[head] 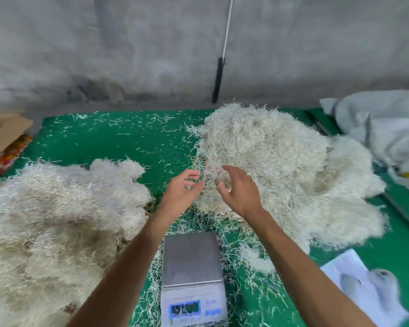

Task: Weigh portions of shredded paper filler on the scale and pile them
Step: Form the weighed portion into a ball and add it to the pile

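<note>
Grey concrete wall (151, 48) across the top, 10 to 2 o'clock, white cord (227, 29) hanging down it to a black strip (218, 79) near 12. Green mat (118, 142) over the whole work surface, littered with loose paper strands.

Big pile of shredded paper filler (281, 166) at 1 to 3 o'clock, off-white, reaching from the wall edge down toward the scale. Second pile of shredded paper (47, 220) at 8 to 10 o'clock, running off the left and bottom edges. Well apart, green mat between them.

Grey crumpled sack (383, 128) at 2 to 3 o'clock, just beside the right pile. Brown cardboard box (3, 131) at 9 to 10, red printed wrapper (7, 154) under its flap. White paper sheets (354, 279) at 4 to 5 o'clock, blurred.

Digital scale (193, 279) at 6 o'clock, steel platter bare, blue display at its near edge, digits unreadable. Small clump of filler (255, 258) just right of the scale.

Left hand (181, 192) at centre, fingers loosely curled, a few strands across the fingertips; real pinch or not, cannot tell. Right hand (241, 190) just right of it, palm facing left, fingers relaxed and spread, released, at the near edge of the right pile. Both hands beyond the scale, toward 12.
</note>
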### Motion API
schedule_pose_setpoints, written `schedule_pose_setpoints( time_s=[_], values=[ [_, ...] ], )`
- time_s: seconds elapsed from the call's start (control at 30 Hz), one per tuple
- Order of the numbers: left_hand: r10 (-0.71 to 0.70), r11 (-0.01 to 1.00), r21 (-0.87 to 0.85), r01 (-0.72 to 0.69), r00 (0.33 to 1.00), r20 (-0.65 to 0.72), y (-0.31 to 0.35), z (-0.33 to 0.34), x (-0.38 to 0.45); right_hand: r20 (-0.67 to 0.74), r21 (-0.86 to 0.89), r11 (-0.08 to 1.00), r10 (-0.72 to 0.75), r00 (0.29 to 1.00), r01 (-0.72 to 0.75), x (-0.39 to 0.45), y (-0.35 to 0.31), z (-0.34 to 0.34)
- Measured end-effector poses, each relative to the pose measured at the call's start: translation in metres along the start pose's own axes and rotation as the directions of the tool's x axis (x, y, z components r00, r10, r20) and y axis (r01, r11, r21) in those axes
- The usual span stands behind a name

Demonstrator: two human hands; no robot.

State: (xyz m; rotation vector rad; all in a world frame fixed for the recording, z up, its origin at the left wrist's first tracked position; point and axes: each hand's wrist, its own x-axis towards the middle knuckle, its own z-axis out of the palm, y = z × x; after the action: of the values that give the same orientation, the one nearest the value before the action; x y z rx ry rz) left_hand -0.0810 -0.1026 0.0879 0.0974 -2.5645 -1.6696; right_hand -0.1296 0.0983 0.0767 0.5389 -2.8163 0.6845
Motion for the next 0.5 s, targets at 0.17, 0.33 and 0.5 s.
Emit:
schedule_pose_setpoints(
  time_s=[0.17, 0.33, 0.5],
  values=[
    [0.013, 0.999, -0.033, -0.010, 0.994, 0.110, 0.009, 0.077, 0.037, 0.030, -0.046, 0.990, 0.138, 0.990, -0.137, -0.009, 0.085, -0.010],
    [-0.064, 0.998, 0.013, 0.062, 0.985, 0.161, -0.001, 0.128, 0.084, 0.131, -0.050, 0.988, 0.148, 0.980, -0.143, 0.008, 0.138, 0.007],
    [-0.208, 0.978, 0.031, 0.207, 0.950, 0.232, -0.025, 0.166, 0.132, 0.270, -0.041, 0.995, 0.100, 0.958, -0.093, 0.037, 0.162, 0.047]
  ],
)
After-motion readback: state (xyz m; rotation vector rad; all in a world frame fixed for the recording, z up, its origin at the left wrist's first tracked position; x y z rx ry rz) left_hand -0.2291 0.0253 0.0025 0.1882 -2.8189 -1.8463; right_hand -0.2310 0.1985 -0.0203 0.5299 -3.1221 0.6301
